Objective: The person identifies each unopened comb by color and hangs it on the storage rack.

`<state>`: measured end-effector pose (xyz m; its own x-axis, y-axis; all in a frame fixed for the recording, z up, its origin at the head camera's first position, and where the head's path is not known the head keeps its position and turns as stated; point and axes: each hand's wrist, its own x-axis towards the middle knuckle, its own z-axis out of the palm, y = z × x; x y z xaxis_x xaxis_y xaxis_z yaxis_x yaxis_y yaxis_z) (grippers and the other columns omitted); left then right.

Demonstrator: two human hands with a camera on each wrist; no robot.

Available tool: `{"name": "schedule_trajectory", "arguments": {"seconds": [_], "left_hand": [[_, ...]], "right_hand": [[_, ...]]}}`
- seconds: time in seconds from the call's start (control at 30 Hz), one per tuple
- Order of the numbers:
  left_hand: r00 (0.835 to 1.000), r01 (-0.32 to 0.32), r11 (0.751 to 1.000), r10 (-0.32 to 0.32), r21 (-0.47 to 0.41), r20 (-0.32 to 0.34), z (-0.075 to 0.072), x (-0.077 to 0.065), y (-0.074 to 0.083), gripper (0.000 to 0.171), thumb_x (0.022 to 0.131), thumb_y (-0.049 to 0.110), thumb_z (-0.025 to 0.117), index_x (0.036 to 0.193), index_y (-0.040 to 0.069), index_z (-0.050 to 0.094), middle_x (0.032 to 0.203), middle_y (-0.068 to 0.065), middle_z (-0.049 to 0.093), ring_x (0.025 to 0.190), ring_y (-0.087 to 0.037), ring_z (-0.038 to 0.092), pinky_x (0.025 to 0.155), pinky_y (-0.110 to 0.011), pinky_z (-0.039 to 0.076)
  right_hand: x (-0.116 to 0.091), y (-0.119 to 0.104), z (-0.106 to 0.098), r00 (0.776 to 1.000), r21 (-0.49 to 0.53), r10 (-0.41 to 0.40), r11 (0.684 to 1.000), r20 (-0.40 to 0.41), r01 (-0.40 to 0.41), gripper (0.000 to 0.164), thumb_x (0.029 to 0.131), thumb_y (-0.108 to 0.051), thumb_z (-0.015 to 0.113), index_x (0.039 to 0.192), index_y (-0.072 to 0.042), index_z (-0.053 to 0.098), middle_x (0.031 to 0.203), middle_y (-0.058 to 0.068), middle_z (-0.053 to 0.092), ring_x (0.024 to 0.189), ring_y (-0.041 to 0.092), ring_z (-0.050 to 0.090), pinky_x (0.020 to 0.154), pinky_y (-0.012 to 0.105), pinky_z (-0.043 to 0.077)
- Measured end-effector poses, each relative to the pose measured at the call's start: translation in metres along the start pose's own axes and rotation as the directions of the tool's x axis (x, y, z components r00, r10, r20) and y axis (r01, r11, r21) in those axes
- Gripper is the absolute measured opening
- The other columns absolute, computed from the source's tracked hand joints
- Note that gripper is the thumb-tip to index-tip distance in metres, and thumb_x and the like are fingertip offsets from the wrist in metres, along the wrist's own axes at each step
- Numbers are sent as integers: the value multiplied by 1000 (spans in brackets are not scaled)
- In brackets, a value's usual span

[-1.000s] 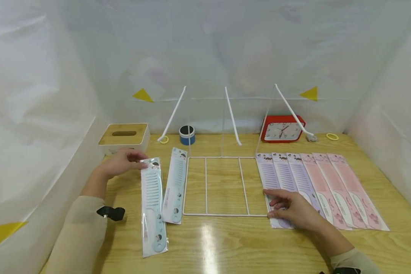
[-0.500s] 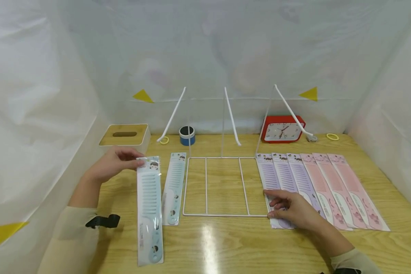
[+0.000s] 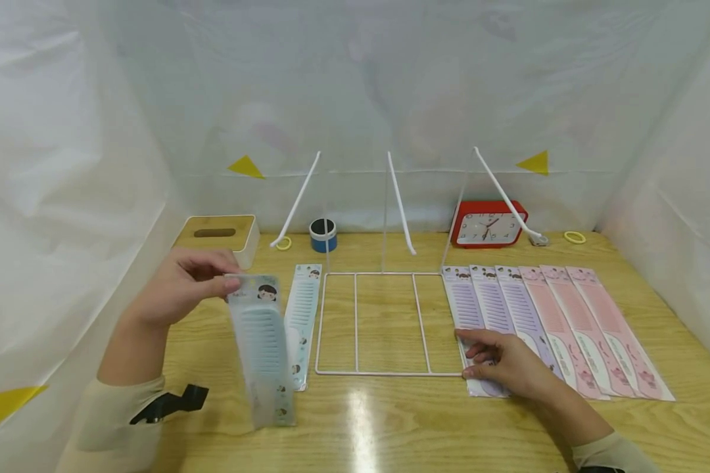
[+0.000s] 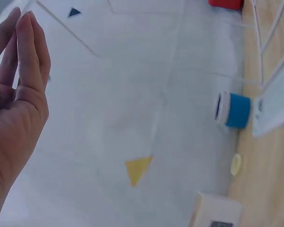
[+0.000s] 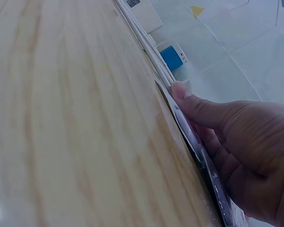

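My left hand (image 3: 174, 286) pinches the top corner of a light-blue comb (image 3: 264, 348) in a clear sleeve, which hangs tilted over the left of the table. In the left wrist view the thumb and fingers of that hand come together; the comb there is hidden. Another packaged blue comb (image 3: 304, 309) lies beside the white wire rack (image 3: 390, 374). At the rack's front right corner, my right hand (image 3: 511, 364) grips the base wire, lying over the nearest of the purple combs (image 3: 467, 295). The right wrist view shows the thumb (image 5: 184, 92) on the wire's end.
Pink packaged combs (image 3: 591, 315) lie right of the purple ones. Three white prongs (image 3: 399, 200) slant forward from the rack. Behind stand a tissue box (image 3: 245, 246), a blue-and-white cylinder (image 3: 323, 236) and a red clock (image 3: 490, 223). Yellow rings (image 3: 574, 237) lie at the back.
My left hand has moved left and slightly nearer, lifting its blue comb away from the other one, which settled straighter beside the rack. My right hand has stayed put.
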<state>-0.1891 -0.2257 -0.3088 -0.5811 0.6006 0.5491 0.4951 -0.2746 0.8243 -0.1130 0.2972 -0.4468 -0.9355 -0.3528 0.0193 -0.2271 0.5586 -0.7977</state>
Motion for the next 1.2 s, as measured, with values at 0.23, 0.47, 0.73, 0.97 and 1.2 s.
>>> {"name": "schedule_trajectory", "arguments": {"seconds": [0.23, 0.47, 0.73, 0.97, 1.2], "left_hand": [[987, -157, 988, 156, -14, -38, 28, 23, 26, 24, 85, -20, 64, 103, -6, 74, 96, -9, 72, 79, -14, 64, 63, -22, 59], [977, -145, 989, 144, 1, -155, 41, 35, 44, 20, 85, -17, 67, 98, -4, 75, 96, -8, 72, 77, -14, 67, 67, -23, 63], [975, -70, 997, 74, 26, -209, 44, 42, 50, 21, 85, -19, 65, 97, -5, 75, 94, -8, 73, 72, -14, 68, 66, -25, 64], [964, -3, 994, 33, 113, -262, 45, 48, 44, 24, 83, -20, 65, 93, -2, 77, 89, -6, 73, 67, -13, 66, 63, -23, 62], [936, 125, 979, -62, 162, -347, 42, 56, 33, 19, 86, -14, 67, 92, 0, 78, 88, -3, 75, 67, -12, 67, 60, -22, 60]], "right_hand": [[0, -1, 0, 1000, -4, 2, 1000, -3, -2, 65, 79, -22, 85, 137, -3, 60, 98, 5, 68, 83, 4, 65, 70, 18, 59], [1, 3, 1, 1000, -59, 16, 998, 0, -15, 66, 79, -26, 85, 137, -5, 60, 96, 0, 69, 84, 2, 65, 71, 18, 59], [2, 3, 0, 1000, -67, -11, 998, -10, 10, 65, 79, -25, 85, 136, -4, 61, 96, 0, 70, 84, 2, 65, 71, 19, 60], [1, 1, -2, 1000, -24, -1, 1000, 9, 1, 66, 79, -24, 85, 137, -4, 60, 99, 3, 69, 85, 4, 66, 72, 18, 60], [1, 3, -2, 1000, -16, -2, 1000, 13, 2, 66, 80, -23, 84, 138, -5, 59, 99, 3, 69, 85, 3, 65, 72, 18, 59]]}}
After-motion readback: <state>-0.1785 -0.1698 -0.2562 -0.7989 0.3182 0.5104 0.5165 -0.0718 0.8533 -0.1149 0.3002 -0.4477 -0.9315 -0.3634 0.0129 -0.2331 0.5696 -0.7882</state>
